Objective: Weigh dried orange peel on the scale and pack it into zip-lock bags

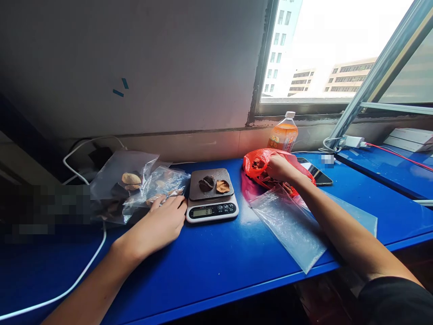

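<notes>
A small kitchen scale (213, 213) stands on the blue table, its display showing about 81. On its dark plate are a blackish dried piece (207, 183) and a tan dried slice (222, 186). My left hand (166, 220) lies flat beside the scale's left edge, fingers stretched out over the lower edge of a clear plastic bag (165, 177) with pale pieces in it. My right hand (281, 168) reaches into a red plastic bag (299, 163) of brown dried pieces; its fingers are hidden inside. Under my right forearm lies a flat clear bag (287, 225).
Another clear bag (118, 158) with a tan piece stands at the left. Behind the red bag are an orange drink bottle (286, 133) and a phone (318, 174). A white cable (91, 257) crosses the left side. A power adapter (353, 141) sits by the metal frame.
</notes>
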`<action>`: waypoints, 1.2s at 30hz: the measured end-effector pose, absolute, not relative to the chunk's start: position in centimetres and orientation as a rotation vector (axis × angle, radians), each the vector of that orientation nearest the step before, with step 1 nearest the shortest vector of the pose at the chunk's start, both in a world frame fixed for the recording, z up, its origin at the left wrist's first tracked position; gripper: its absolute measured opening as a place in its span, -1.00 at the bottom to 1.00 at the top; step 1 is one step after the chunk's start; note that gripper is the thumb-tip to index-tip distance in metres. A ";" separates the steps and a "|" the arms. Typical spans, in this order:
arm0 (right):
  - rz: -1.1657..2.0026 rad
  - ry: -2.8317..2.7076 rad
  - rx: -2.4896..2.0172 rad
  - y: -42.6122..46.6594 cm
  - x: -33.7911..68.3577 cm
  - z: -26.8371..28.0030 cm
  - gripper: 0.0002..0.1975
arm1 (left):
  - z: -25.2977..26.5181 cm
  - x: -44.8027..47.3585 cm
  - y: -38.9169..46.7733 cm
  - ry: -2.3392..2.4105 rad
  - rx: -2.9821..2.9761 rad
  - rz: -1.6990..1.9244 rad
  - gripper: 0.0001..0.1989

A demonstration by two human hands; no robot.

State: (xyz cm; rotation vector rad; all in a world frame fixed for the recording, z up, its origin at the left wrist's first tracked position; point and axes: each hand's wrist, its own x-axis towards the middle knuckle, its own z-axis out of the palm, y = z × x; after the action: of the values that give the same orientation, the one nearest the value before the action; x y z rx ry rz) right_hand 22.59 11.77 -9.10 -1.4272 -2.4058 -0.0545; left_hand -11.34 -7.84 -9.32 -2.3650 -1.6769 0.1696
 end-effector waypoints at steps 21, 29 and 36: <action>0.708 -2.304 -0.956 4.9 19.1 -5.6 -0.76 | -8.8 -11.2 -8.0 -1.610 -2.373 0.247 -0.59; 0.273 -2.471 -1.086 7.9 11.6 -5.6 -0.82 | -8.1 -10.9 -8.3 -1.742 -2.419 0.245 -0.60; 0.149 -2.435 -1.014 9.3 10.6 -5.4 -0.83 | -8.4 -11.1 -8.8 -1.693 -2.458 0.198 -0.57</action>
State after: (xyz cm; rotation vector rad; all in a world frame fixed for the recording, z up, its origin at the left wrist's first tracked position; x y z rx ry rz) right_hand 10.56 9.33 -5.44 -1.0144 -2.4349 0.1490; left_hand -11.09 -8.75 -8.42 -2.4584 -1.6934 0.1976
